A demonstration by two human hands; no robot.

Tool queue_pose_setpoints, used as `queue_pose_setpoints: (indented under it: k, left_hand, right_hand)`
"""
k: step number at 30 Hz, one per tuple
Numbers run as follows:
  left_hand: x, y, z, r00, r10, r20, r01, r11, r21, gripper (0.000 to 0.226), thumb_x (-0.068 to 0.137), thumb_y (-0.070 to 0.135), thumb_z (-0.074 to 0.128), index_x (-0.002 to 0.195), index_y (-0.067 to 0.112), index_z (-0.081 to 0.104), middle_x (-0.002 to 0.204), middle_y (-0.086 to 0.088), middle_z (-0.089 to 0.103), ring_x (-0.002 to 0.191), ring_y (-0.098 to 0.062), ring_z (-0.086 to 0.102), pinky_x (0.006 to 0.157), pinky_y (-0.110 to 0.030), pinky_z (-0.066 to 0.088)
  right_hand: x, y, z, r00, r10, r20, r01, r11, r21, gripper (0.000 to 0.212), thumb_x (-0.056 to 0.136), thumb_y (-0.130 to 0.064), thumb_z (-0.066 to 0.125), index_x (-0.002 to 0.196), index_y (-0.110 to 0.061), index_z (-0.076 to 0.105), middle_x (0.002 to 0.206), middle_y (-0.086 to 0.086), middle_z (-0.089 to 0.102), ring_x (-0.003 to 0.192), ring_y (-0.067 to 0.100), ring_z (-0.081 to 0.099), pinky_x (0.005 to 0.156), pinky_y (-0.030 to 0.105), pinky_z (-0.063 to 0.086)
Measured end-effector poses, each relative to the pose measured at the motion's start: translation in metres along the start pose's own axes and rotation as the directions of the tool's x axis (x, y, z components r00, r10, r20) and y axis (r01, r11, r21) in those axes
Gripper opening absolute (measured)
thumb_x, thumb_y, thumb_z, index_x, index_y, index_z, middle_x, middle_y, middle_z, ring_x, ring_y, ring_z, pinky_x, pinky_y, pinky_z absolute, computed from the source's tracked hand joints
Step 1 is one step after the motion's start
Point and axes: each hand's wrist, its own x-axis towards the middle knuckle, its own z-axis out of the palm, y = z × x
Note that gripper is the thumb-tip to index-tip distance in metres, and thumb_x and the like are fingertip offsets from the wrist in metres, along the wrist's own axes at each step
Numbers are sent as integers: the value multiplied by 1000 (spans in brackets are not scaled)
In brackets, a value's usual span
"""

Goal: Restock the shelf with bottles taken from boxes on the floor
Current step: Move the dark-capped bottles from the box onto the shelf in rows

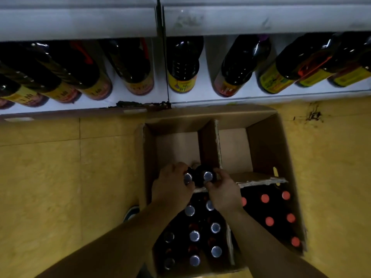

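Note:
An open cardboard box [269, 141] with dividers stands on the floor in front of the shelf. My left hand [170, 189] grips the neck of a dark bottle with a silver cap [188, 177]. My right hand [223, 191] grips a second dark bottle with a silver cap [208, 176] right beside it. Both bottles are raised above the box's left side. Several more silver-capped bottles [194, 235] fill the near left compartment, and several red-capped bottles [269, 221] fill the near right one. The two far compartments show bare cardboard bottoms.
The bottom shelf [200, 97] just beyond the box holds several dark bottles with yellow and red labels, with gaps between some of them. A grey shelf board [80, 23] overhangs them. Yellow floor tiles [60, 167] surround the box. A shoe tip [131, 212] shows left of the box.

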Motion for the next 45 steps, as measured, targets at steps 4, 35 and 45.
queue_pose_setpoints:
  k: [4,35,45]
  left_hand:
    - [12,-6,14,998,20,57,-24,997,76,49,93,43,63,138,41,45,134,6,54,125,-21,53,95,-38,47]
    - [7,-21,10,970,241,-28,-237,964,118,37,96,36,60,130,27,48,105,0,66,98,-22,66,74,-30,45]
    - [-32,4,-36,965,253,-69,-250,967,51,28,93,34,61,94,36,33,67,12,38,68,-12,48,54,-25,27]
  right_hand:
    - [12,6,10,997,-76,32,80,989,-121,47,93,-27,70,138,-31,56,122,3,72,110,28,68,88,37,56]
    - [-1,8,6,933,-346,-95,312,912,-267,27,90,-37,70,111,-22,60,83,1,70,77,25,69,67,42,58]
    - [-50,-18,-38,928,-353,-122,324,923,-209,29,92,-40,68,113,-22,59,85,-1,70,78,22,68,69,41,57]
